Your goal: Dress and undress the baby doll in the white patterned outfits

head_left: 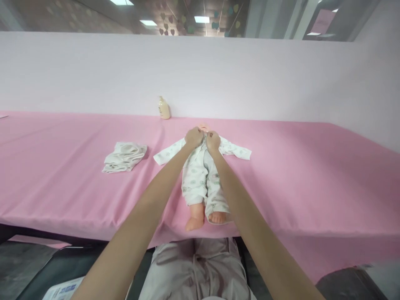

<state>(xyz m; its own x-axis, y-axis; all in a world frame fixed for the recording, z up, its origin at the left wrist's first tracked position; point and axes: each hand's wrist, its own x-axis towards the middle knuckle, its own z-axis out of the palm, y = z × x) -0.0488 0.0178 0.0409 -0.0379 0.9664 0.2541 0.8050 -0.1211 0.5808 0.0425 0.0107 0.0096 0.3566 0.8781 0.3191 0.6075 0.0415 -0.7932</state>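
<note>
A baby doll (195, 212) lies on its back on the pink-covered table, feet toward me. It wears a white patterned baby outfit (194, 177) with long sleeves spread out to both sides. My left hand (194, 136) is closed on the outfit near the neck, left of the front opening. Opposite it, my right hand (213, 141) grips the other side of the fabric with curled fingers. Both hands and forearms cover much of the doll's chest, and only a little of its head shows beyond them. The doll's bare feet stick out of the trouser legs.
To the left lies a folded stack of white cloth (124, 157). A cream pump bottle (163, 108) stands at the back by the white wall (93, 75). The pink tablecloth (312, 179) hangs over the front edge, close to my lap. Dark chairs are below on both sides.
</note>
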